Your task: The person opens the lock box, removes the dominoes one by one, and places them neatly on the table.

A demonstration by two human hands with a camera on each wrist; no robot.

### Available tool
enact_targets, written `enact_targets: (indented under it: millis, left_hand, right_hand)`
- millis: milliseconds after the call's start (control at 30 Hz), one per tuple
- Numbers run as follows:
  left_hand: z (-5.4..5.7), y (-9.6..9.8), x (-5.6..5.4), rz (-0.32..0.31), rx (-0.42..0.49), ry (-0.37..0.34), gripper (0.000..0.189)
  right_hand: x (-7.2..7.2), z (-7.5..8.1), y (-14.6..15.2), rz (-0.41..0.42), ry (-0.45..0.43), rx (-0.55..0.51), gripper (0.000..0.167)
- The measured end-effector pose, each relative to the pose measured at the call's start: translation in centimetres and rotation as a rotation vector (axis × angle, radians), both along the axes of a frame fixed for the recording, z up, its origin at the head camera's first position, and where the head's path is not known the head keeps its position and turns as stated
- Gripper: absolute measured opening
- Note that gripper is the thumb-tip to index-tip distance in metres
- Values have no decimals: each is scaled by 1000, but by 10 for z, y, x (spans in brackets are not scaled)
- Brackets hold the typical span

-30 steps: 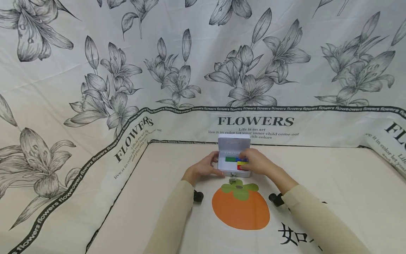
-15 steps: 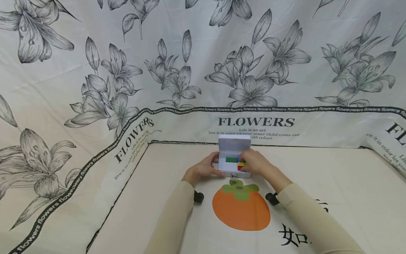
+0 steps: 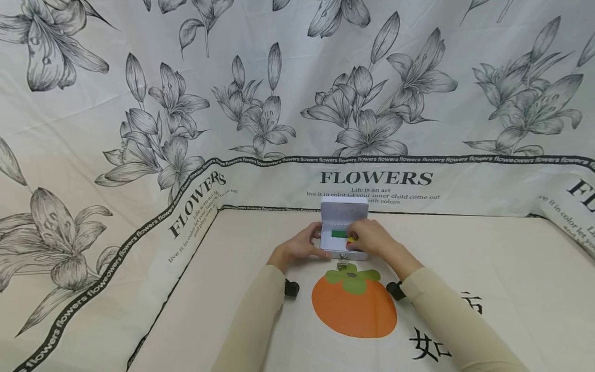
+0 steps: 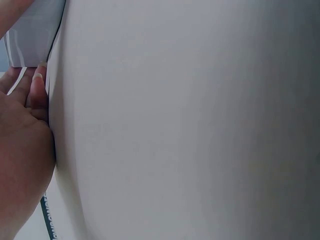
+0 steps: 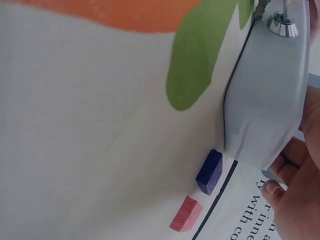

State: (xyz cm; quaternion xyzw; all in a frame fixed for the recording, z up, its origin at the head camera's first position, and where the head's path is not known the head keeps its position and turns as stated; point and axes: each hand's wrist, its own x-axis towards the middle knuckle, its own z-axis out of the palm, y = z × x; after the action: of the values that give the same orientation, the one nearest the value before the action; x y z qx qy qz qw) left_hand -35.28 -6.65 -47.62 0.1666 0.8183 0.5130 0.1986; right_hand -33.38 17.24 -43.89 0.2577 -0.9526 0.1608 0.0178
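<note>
A pale metal cash box (image 3: 335, 255) stands with its lid (image 3: 344, 214) raised, and a key lock (image 5: 282, 25) sits in its front wall. My left hand (image 3: 299, 244) holds the box's left side, thumb at the front corner. Inside, a green block (image 3: 339, 234) lies near the back. My right hand (image 3: 373, 240) reaches over the right wall, thumb and fingers curled around a yellow block (image 3: 351, 239) and a red block (image 3: 348, 245), which it mostly covers; its fingertips are partly hidden. In the right wrist view the right hand (image 5: 300, 172) is beyond the box's edge.
Beside the box, the right wrist view has a dark blue block (image 5: 210, 172) and a pink block (image 5: 186, 215) on the tablecloth. An orange persimmon print (image 3: 354, 307) lies in front of the box. A flower-printed curtain (image 3: 260, 129) hangs behind.
My right hand has shifted left over the box, covering the blue block seen earlier and more of the yellow and red ones. The left hand and the box stay in place.
</note>
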Motion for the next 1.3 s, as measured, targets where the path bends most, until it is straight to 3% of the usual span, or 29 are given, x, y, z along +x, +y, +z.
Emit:
enact_targets:
  millis: [633,867,1300]
  left_hand:
    - [1,0,2,-17,-12,18,99]
    - [1,0,2,-16,-11,8,98]
    - [2,2,1,10,-12,-1,99]
  right_hand:
    - [-5,-11,-2,-20,41,-37,23]
    - [-1,-1,9,56,-3,-61,11]
    - [2,11,12,104,18,32,19]
